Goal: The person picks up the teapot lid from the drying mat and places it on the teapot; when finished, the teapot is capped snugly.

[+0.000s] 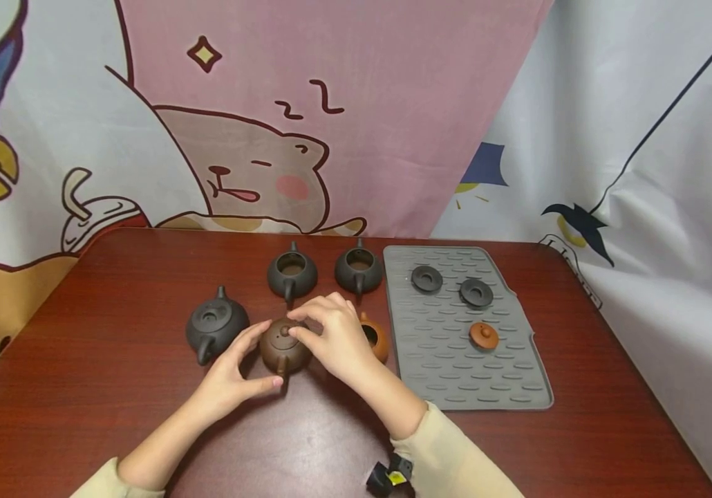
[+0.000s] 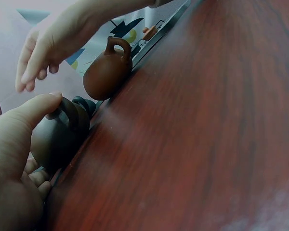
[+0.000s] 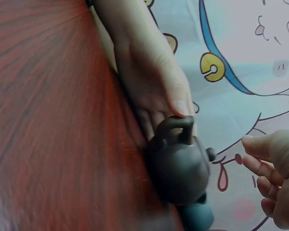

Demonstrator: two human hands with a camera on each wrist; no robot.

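A brown teapot [image 1: 283, 358] stands on the table with its lid [image 1: 276, 339] on and its handle towards me. My left hand [image 1: 231, 380] holds it from the left, thumb at the handle and fingers along the body; the right wrist view shows that thumb on top of the handle [image 3: 185, 124]. Over the lid hovers my right hand [image 1: 343, 339], fingers loosely bent. In the right wrist view, a gap separates this right hand [image 3: 278, 168] from the lid knob [image 3: 211, 154]. Partly behind my right hand is an orange teapot [image 1: 379, 337], its top uncovered.
To the left sits a dark lidded teapot [image 1: 216, 326]. Two dark teapots without lids, one left [image 1: 278, 282] and one right [image 1: 346, 277], stand at the back. A grey mat [image 1: 449, 377] on the right carries two dark lids [image 1: 418, 283] and an orange lid [image 1: 484, 337].
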